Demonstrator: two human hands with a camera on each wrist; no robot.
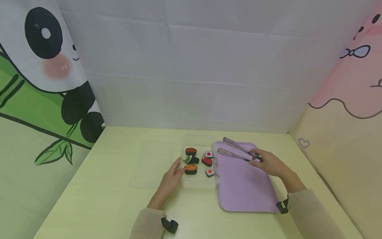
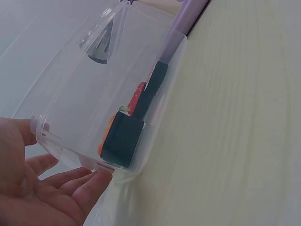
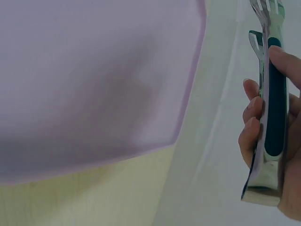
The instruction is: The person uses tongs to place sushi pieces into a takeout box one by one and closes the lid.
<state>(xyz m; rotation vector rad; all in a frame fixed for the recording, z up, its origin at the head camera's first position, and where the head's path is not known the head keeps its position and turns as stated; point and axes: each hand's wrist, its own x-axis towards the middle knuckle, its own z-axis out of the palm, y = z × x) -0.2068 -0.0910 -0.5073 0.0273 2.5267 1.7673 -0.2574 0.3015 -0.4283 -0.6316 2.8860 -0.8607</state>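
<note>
In the head view a clear plastic box (image 1: 198,184) stands in mid-table with several toy sushi pieces inside. An orange-topped piece (image 1: 191,169), a red-topped piece (image 1: 191,151) and a dark cone roll (image 1: 193,160) line its left side. White rolls with red centres (image 1: 210,172) and a red piece (image 1: 207,161) lie on the right. My left hand (image 1: 173,176) grips the box's left wall, thumb at the rim and fingers outside. My right hand (image 1: 270,162) holds metal tongs (image 3: 275,103) by their dark handles, spread over the tray with nothing between their tips.
The purple tray (image 1: 244,189) lies to the right, its left edge against the box. A flat clear lid (image 1: 152,166) lies on the table left of the box. White cloth (image 1: 191,99) stands behind, with printed panels at both sides.
</note>
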